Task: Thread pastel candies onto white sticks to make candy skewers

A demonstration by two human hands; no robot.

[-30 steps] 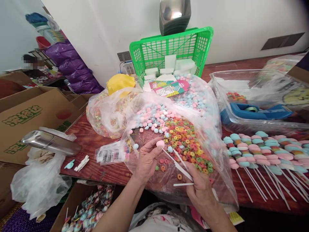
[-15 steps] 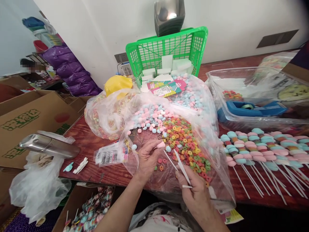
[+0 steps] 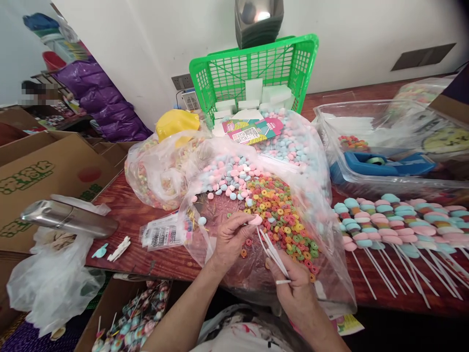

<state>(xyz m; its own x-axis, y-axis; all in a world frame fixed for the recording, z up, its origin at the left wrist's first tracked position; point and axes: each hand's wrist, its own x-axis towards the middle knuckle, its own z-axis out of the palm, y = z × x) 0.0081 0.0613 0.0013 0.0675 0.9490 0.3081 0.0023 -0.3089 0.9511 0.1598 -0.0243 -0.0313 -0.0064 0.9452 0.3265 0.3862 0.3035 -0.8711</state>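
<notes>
Between the thumb and fingers of my left hand (image 3: 232,239) is a pink candy (image 3: 255,220), which looks like a marshmallow. My right hand (image 3: 295,278) is closed round several thin white sticks (image 3: 273,252). The tip of one stick is at the underside of the pink candy; I cannot tell whether it has gone in. Under and beyond both hands lie colourful gummy rings (image 3: 282,210) on clear plastic. Pink and blue candies (image 3: 234,176) are heaped behind them. To the right, finished-looking candy skewers (image 3: 395,220) lie in a row with their white sticks towards me.
A green basket (image 3: 252,61) with white blocks stands at the back. A clear bin (image 3: 384,181) holds a blue tape dispenser (image 3: 384,164). At left are a steel flask (image 3: 69,217), a bag with a yellow scoop-like piece (image 3: 178,124), cardboard boxes (image 3: 54,171) and a box of skewers (image 3: 128,322).
My left hand has moved right with the pink candy, up to the sticks. The stick ends have drawn closer together. The whole view has shifted slightly.
</notes>
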